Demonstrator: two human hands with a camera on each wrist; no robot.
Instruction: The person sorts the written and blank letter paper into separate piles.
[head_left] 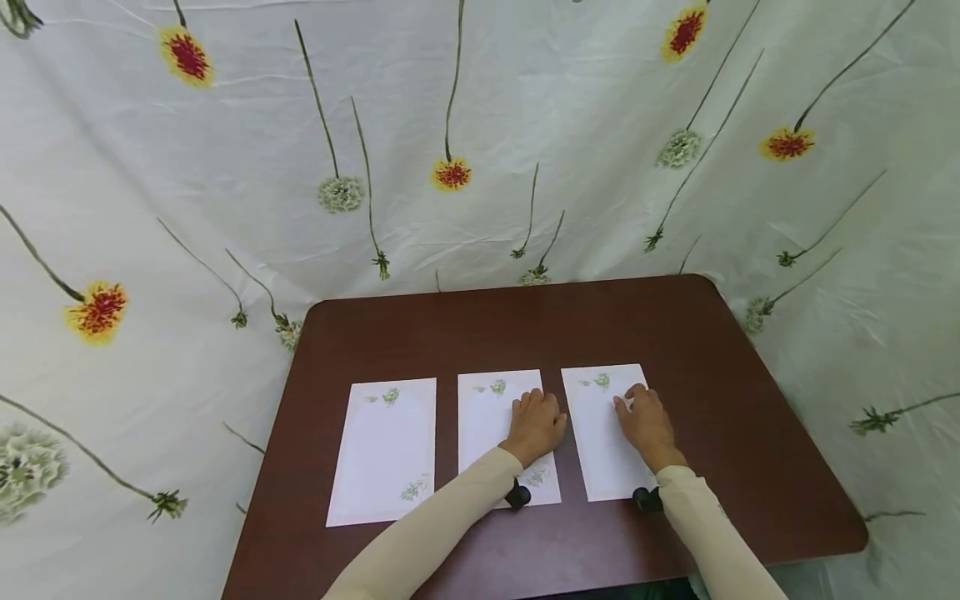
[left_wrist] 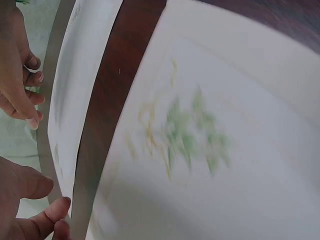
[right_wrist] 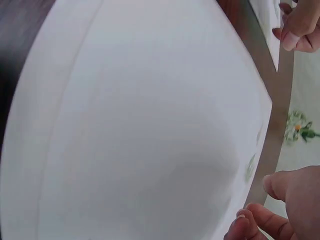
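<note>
Over the upper right part of the middle white sheet [head_left: 480, 425] is my left hand [head_left: 535, 423], its fingers loosely bent with nothing between them. My right hand [head_left: 651, 427] lies over the right edge of the right white sheet [head_left: 600, 442]; a gap shows between thumb and index finger. Both sheets carry small pale green flower prints near their corners. In the left wrist view a blurred green and yellow print [left_wrist: 185, 130] fills the middle of a sheet. Mostly blank paper [right_wrist: 140, 125] takes up the right wrist view, with the right thumb and fingers apart beside its edge.
A third white sheet [head_left: 382, 450] with similar prints lies at the left, in a row with the others. All three are on a dark brown table [head_left: 495, 329] with rounded corners. Behind and around it hangs a white flowered cloth [head_left: 262, 150].
</note>
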